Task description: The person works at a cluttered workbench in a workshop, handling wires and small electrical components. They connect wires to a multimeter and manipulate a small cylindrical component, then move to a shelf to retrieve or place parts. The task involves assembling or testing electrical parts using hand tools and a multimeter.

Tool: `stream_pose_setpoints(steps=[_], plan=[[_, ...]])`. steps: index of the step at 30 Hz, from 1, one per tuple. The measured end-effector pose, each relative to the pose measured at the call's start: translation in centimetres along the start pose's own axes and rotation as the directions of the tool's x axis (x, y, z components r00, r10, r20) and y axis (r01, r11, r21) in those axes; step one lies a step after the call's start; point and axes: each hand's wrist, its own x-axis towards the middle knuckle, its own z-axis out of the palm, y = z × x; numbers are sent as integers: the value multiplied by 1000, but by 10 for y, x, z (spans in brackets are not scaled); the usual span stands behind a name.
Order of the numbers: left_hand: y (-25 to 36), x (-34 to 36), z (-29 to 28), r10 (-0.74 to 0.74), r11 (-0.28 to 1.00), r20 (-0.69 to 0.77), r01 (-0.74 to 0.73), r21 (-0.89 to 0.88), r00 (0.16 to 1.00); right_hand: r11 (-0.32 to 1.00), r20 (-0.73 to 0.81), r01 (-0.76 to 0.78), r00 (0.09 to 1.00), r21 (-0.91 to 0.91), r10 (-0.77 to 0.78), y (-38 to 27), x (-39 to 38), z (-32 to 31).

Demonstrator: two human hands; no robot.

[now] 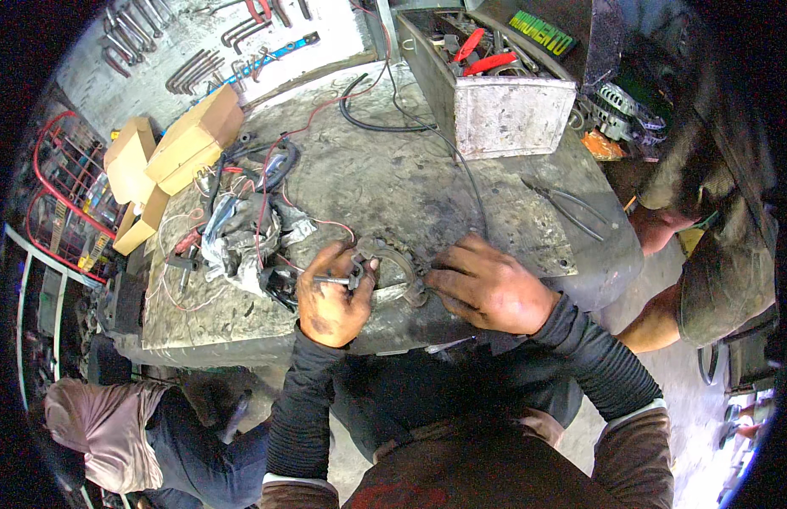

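Ring sits over the surface between left hand, gripping it, and right hand, touching it, grip unclear; likely stiff, heavyish and greasy, best held by the rim.

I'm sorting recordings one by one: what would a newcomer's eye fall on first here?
Probably the left hand and right hand at a curved metal part, near the close edge of the worn table. Next, the bright red handles in the scuffed box toward the far right, and the yellowish cardboard boxes at the far left.
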Motion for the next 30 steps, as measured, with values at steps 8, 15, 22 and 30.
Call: stream_pose_setpoints(steps=[8,15,22,30], plan=[[-23,-22,12,143,989,-123,-136,61,982,841,180,351,936,-410,-303,-11,20,-19],[-1,-3,3,-97,994,-33,96,-50,995,860,45,317,944,-400,-327,-14,31,-18],[1,-2,-5,-143,989,-31,144,24,989,853,48,274,958,-443,-283,-11,32,-5],[12,20,-34,-358,858,179,399,-324,916,926,58,201,980,-318,-193,8,34,-15]])
